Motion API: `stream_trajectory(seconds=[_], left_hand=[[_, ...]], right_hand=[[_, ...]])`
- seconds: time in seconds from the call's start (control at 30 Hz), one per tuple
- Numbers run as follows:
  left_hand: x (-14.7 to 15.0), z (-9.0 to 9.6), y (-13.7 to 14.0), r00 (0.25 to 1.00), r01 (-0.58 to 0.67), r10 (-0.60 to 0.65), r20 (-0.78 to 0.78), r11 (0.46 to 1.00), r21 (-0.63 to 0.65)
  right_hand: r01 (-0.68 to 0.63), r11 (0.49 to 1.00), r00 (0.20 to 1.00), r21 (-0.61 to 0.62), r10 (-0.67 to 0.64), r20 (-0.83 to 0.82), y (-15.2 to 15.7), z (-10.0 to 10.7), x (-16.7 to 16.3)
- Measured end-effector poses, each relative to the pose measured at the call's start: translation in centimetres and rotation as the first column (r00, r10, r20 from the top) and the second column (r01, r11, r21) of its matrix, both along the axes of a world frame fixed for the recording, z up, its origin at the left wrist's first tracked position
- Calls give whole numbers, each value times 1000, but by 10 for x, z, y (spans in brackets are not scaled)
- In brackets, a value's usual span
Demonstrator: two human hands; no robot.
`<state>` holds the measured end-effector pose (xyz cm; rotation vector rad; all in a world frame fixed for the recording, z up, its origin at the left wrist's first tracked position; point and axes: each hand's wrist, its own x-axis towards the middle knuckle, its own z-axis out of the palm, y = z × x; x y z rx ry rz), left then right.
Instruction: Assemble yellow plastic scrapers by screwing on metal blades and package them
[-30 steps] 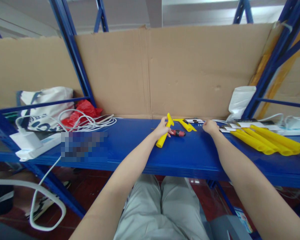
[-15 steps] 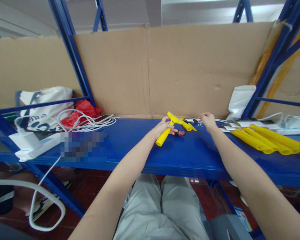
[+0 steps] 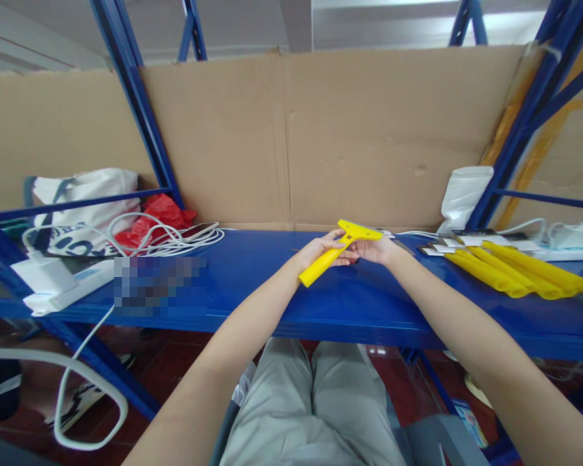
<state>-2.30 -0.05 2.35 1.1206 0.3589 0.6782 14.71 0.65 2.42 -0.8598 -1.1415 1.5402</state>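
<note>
My left hand (image 3: 323, 249) is closed around a yellow T-shaped scraper (image 3: 319, 266), its handle slanting down toward me and its wide head up to the right. Close against the underside of the head is my right hand (image 3: 373, 251), fingers bent together; the head hides part of them, and I cannot make out what they hold. A bit of a dark red tool (image 3: 355, 260) shows behind the hands on the blue shelf (image 3: 252, 285). More yellow scrapers (image 3: 502, 275) lie side by side to the right, handles toward me.
Cardboard (image 3: 214, 142) stands along the back. To the left are a power strip (image 3: 70, 288), coiled white cable (image 3: 189, 239), a red plastic bag (image 3: 158, 217) and a cloth bag (image 3: 85, 200). A white pouch (image 3: 466, 194) leans at the back right, near a blue post (image 3: 519, 136).
My right hand has come left and down from the small parts at the back to the scraper's head. The scraper has shifted slightly right at its head, still in my left hand.
</note>
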Motion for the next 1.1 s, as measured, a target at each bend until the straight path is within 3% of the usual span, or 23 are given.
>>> stream_trajectory(seconds=[0.2,0.43,0.67,0.87,1.0,1.1], left_hand=[[1,-2,2,999,37,-37,9,999,-1],[2,-1,3,1000,19,-18,24,1000,-25],[2,-1,1,999,-41,41,15,999,-30],[1,0,2,995,-93,94,26,995,-41],[-1,2,5,983,-169,171,62,985,-47],[-1,0,10,970,-228,233,64,971,-72]], right_hand=[[-138,990,989,-2,138,61,5,-9,-7],[-59,998,998,-8,58,-1,6,-9,-12],[3,999,996,53,-7,91,-1,-4,-18],[35,998,999,-50,-35,-6,5,-2,-15],[179,974,979,-136,-190,-73,13,2,6],[398,895,910,-200,-412,-33,20,0,34]])
